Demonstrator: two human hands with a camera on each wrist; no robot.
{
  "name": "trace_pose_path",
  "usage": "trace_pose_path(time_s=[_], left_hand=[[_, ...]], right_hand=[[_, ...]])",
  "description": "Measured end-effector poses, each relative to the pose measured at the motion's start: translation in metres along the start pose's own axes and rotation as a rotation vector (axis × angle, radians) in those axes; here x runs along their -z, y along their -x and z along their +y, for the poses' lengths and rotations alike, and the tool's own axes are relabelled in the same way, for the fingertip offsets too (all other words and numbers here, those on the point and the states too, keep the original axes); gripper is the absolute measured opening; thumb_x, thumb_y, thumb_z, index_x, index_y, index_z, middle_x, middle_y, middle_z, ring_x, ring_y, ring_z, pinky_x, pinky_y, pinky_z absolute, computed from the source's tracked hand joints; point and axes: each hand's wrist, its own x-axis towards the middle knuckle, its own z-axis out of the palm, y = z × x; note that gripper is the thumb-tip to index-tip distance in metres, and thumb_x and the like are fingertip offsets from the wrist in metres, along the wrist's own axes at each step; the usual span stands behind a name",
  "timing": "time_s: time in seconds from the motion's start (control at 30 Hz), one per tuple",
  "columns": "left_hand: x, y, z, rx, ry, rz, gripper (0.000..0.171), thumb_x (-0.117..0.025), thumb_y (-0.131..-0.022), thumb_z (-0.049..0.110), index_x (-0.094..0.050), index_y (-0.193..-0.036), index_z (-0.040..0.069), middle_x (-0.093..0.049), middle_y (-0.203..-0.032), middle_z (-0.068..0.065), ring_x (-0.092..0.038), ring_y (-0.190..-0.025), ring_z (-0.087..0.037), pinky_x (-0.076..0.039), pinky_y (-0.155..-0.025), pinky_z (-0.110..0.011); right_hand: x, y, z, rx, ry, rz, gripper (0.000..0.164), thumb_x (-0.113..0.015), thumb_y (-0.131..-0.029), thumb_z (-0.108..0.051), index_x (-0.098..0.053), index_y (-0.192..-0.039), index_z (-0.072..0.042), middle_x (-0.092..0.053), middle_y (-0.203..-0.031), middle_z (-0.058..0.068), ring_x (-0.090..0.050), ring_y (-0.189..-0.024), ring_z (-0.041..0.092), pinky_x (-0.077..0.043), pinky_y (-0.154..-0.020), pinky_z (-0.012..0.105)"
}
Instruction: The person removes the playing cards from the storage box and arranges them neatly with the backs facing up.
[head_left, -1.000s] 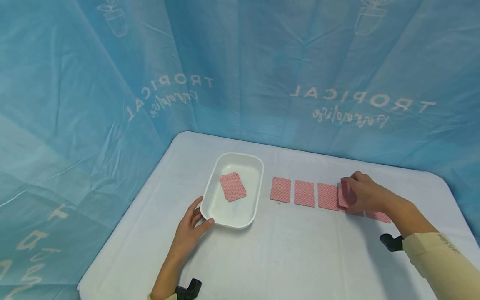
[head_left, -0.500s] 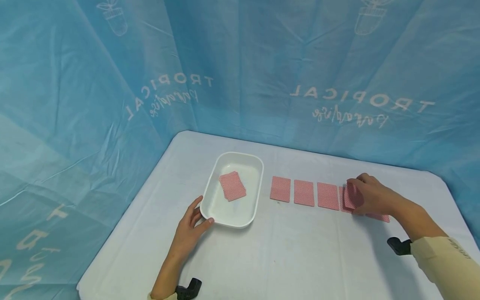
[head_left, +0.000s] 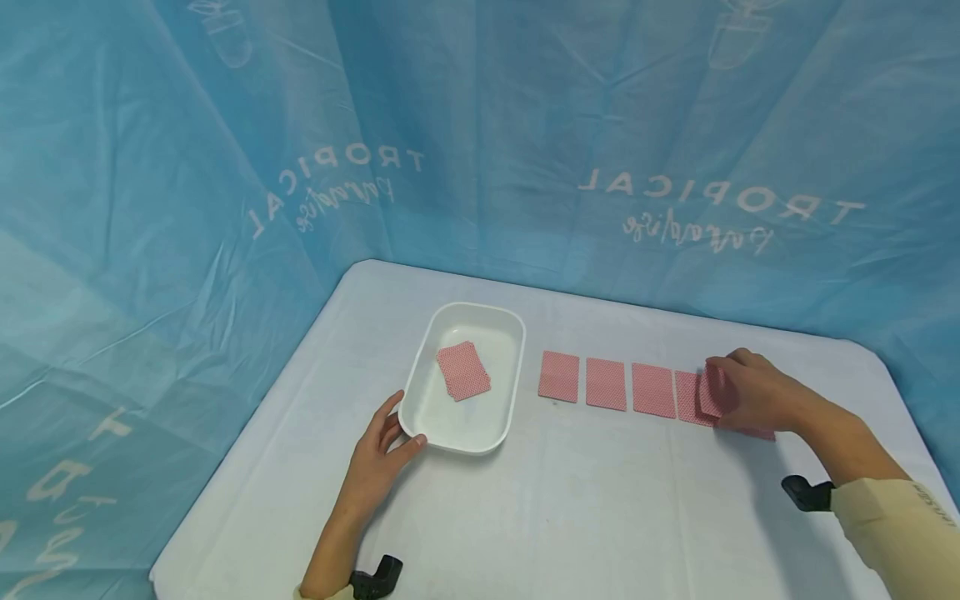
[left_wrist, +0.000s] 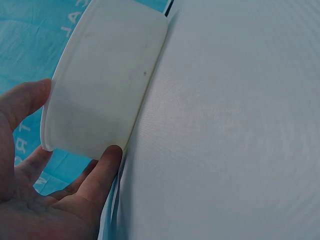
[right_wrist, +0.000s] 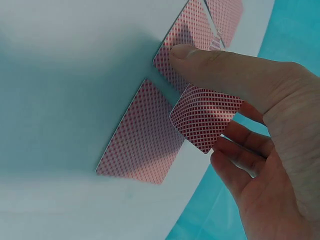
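Note:
In the head view my left hand (head_left: pixel 378 462) holds the near left corner of a white tray (head_left: pixel 517 367), thumb at its front edge and fingers along the left side. Inside the tray lies a small pile of red-backed playing cards (head_left: pixel 463 371). My right hand (head_left: pixel 765 396) holds a playing card (right_wrist: pixel 207 117), bowed between thumb and fingers, over the right end of a row of face-down cards. Under the thumb in the right wrist view is one of those row cards (right_wrist: pixel 182 42), and another card (right_wrist: pixel 142 135) lies beside it. The hand partly hides the last card (head_left: pixel 757 433).
More row cards lie to the left: the first card (head_left: pixel 558 377), a second card (head_left: pixel 605 384) and a third card (head_left: pixel 652 390). All rest on a white-covered table (head_left: pixel 600 508). Blue printed curtains (head_left: pixel 517 125) hang behind and along the left side.
My right hand has moved right along the row with the held card, uncovering more of the fourth card. My left hand and the tray keep their places.

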Motion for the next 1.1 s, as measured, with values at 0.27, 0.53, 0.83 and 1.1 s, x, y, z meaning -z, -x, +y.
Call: trace_pose_path(time_s=[0.27, 0.53, 0.83, 1.1], left_hand=[[-0.001, -0.001, 0.002, 0.013, -0.012, 0.006, 0.074, -0.072, -0.088, 0.019, -0.031, -0.150, 0.018, -0.044, -0.142, -0.017, -0.042, -0.131, -0.028, -0.041, -0.099, -0.047], [-0.002, -0.002, -0.002, 0.009, -0.004, 0.013, 0.075, -0.072, -0.088, 0.020, -0.031, -0.151, 0.020, -0.043, -0.143, -0.016, -0.042, -0.131, -0.029, -0.042, -0.098, -0.046], [-0.002, -0.001, 0.002, 0.004, -0.010, 0.011, 0.074, -0.071, -0.089, 0.016, -0.030, -0.151, 0.017, -0.042, -0.144, -0.018, -0.042, -0.132, -0.030, -0.042, -0.098, -0.046], [-0.001, 0.000, 0.001, 0.030, 0.002, 0.012, 0.075, -0.073, -0.088, 0.020, -0.032, -0.150, 0.020, -0.044, -0.143, -0.013, -0.043, -0.131, -0.025, -0.042, -0.099, -0.044]], right_hand=[[0.000, 0.009, 0.015, -0.043, -0.029, -0.018, 0.100, -0.092, -0.057, -0.033, -0.042, -0.134, 0.006, -0.044, -0.117, 0.026, -0.044, -0.102, 0.043, -0.055, -0.062, 0.048], [-0.001, 0.012, 0.022, -0.044, -0.032, -0.021, 0.103, -0.093, -0.055, -0.030, -0.040, -0.134, 0.007, -0.043, -0.115, 0.027, -0.043, -0.102, 0.046, -0.055, -0.062, 0.050], [-0.003, 0.022, 0.032, -0.065, -0.032, -0.012, 0.106, -0.096, -0.049, -0.025, -0.039, -0.133, 0.007, -0.042, -0.114, 0.028, -0.041, -0.102, 0.049, -0.055, -0.059, 0.050], [-0.004, 0.028, 0.040, -0.101, 0.024, -0.024, 0.107, -0.097, -0.045, -0.021, -0.039, -0.130, 0.009, -0.043, -0.111, 0.030, -0.041, -0.100, 0.052, -0.055, -0.058, 0.052]])
